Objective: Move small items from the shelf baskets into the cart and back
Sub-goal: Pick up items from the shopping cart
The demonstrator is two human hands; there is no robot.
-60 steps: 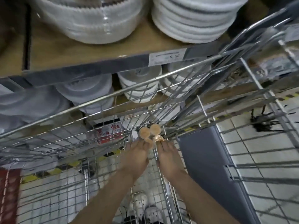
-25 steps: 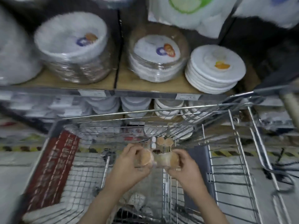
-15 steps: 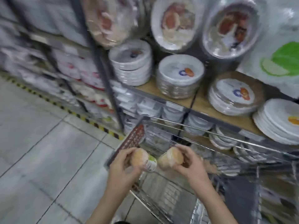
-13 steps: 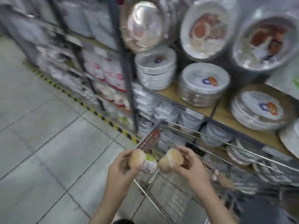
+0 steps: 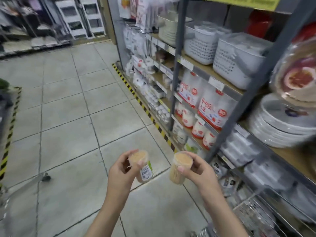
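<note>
Left hand (image 5: 122, 171) grip holds 1 toothpick jar (image 5: 142, 165); right hand (image 5: 199, 171) grip holds a second jar (image 5: 179, 168). Both jars are above the floor (image 5: 68, 117), near the shelf (image 5: 213, 72).

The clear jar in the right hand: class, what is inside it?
The jar, held in the right hand, is packed with thin pale wooden sticks, likely toothpicks, standing on end. Fingers cover part of its side, so the sticks there are hidden.

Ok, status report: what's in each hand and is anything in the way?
Left hand grips a labelled toothpick jar. Right hand grips a second toothpick jar. Both held over open floor tiles, shelving on the right.
</note>
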